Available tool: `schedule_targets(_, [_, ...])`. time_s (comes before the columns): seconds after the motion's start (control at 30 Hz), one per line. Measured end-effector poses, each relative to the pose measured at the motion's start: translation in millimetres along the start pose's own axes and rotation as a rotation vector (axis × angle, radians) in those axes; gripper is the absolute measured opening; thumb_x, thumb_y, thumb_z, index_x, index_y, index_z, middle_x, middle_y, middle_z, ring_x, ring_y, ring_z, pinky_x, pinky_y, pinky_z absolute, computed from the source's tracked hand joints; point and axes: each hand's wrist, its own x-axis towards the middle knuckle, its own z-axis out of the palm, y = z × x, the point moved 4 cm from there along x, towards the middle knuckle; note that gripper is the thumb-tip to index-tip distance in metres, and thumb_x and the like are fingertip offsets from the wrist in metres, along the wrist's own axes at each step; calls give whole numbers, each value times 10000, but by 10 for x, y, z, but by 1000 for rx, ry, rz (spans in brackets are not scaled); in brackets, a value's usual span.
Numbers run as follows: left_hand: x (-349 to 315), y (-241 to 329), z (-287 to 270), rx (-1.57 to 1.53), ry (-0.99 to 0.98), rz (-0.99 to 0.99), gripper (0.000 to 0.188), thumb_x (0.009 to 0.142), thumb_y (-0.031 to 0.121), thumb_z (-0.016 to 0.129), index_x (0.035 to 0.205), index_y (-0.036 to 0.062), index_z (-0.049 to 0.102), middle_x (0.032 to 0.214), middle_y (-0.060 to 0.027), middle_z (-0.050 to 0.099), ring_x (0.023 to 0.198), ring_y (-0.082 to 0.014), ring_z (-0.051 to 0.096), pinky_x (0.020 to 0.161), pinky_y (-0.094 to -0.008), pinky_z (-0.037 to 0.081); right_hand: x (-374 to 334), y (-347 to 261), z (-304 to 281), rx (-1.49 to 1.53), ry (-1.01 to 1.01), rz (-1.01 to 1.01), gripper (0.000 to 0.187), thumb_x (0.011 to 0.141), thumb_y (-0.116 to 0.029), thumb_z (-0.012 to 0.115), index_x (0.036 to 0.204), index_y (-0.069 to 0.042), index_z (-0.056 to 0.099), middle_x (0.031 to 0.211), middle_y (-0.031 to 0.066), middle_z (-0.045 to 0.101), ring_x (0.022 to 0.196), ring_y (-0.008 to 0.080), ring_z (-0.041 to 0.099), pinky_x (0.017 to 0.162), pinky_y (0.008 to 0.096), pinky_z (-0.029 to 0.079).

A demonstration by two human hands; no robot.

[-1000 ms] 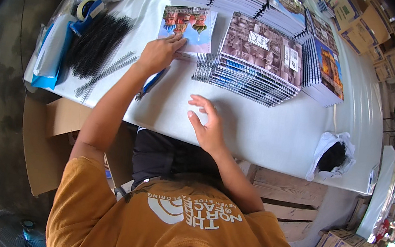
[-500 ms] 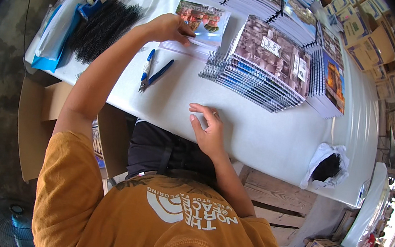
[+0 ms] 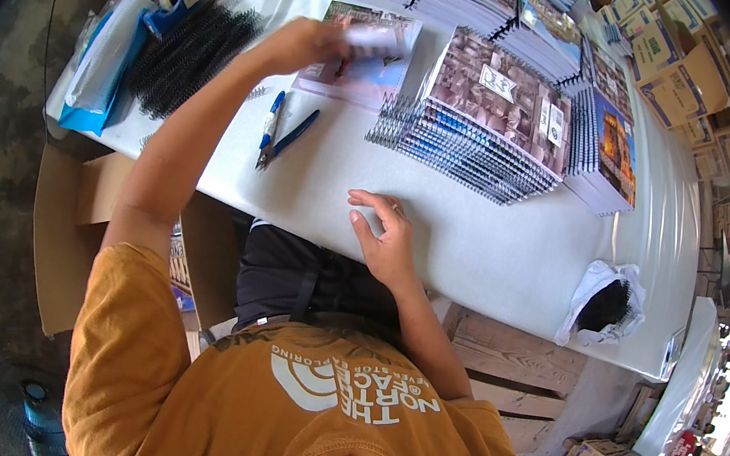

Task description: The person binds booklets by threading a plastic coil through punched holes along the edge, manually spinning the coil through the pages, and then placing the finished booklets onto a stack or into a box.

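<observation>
At the far middle of the table lies a small pile of picture-covered booklets (image 3: 337, 88), with no coil visible on them. My left hand (image 3: 303, 45) is closed at the left side of the top booklet (image 3: 379, 41), which is partly lifted and smeared by motion. The hand's fingertips are blurred too. Close to the table's near edge, my right hand (image 3: 389, 242) rests with thumb and fingers apart, holding nothing. A blue-and-white pen-like tool (image 3: 271, 125) and blue-handled cutters (image 3: 292, 135) lie between my hands.
Spiral-bound books (image 3: 498, 108) are stacked right of the pile, with more behind. Black plastic coils (image 3: 189, 61), a blue tape dispenser (image 3: 178, 9) and a plastic-wrapped packet (image 3: 108, 60) occupy the left. A white bag of black coils (image 3: 603, 305) sits at the right edge.
My left hand has shifted slightly left, and the top booklet, flat before, is now partly raised and blurred. My right hand stays in place.
</observation>
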Motion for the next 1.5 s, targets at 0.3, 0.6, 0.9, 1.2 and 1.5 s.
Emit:
schedule_targets(0.3, [-1305, 1939, -203, 339, 598, 154, 285, 657, -5, 626, 930, 66, 664, 786, -56, 630, 670, -196, 588, 580, -300, 478, 112, -457, -124, 935, -2, 42, 863, 771, -292, 701, 1379, 7, 167, 1408, 160, 256, 1286, 256, 285, 1018, 405, 290])
schedule_targets(0.6, [-1643, 1478, -231, -188, 675, -360, 727, 728, 85, 596, 1349, -35, 237, 1359, -187, 298, 1255, -281, 296, 1053, -361, 195, 202, -564, -639, 285, -40, -132, 205, 795, -41, 649, 988, 24, 627, 886, 56, 657, 787, 90, 582, 708, 246, 473])
schedule_targets(0.9, [-1606, 1280, 726, -1161, 348, -443, 210, 779, -47, 563, 976, 16, 528, 913, -36, 572, 862, -113, 526, 782, -260, 411, 110, -109, -957, 508, 43, 147, 209, 748, -60, 707, 931, 17, 640, 845, 59, 658, 763, 87, 594, 679, 225, 487])
schedule_targets(1.2, [-1575, 1374, 730, -1087, 419, -405, 220, 770, -63, 539, 949, 47, 472, 928, -47, 509, 861, -105, 481, 762, -233, 388, 46, -155, -851, 430, -108, 87, 198, 752, -111, 717, 916, -18, 655, 830, 33, 668, 760, 75, 579, 705, 238, 471])
schedule_targets(1.5, [-1692, 1228, 767, -593, 202, -459, 143, 797, 6, 550, 933, 13, 508, 856, -94, 555, 787, -184, 533, 711, -307, 412, 236, -275, -918, 317, -128, -174, 290, 757, -28, 655, 1044, 6, 625, 998, 99, 662, 870, 154, 630, 778, 270, 486])
